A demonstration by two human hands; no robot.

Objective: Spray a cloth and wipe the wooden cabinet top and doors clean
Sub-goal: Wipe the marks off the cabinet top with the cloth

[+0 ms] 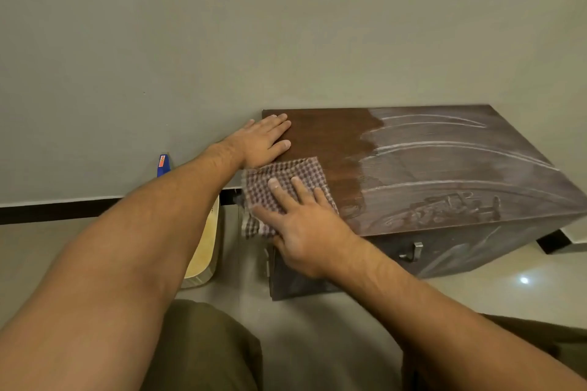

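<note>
A low dark wooden cabinet [444, 149] stands against the wall. The left part of its top is clean brown; the rest carries grey dust with curved wipe streaks. My right hand [305, 225] presses flat on a checked cloth [286, 178] at the top's front left corner, and part of the cloth hangs over the edge. My left hand [263, 140] lies flat, fingers spread, on the back left corner of the top, holding nothing. The dusty front door [460, 251] has a metal handle [413, 251]. No spray bottle can be told for certain.
A blue object with an orange label [163, 165] pokes up behind my left forearm by the wall. A pale yellow container [205, 251] sits on the floor left of the cabinet. My knees in olive trousers [203, 346] are at the bottom.
</note>
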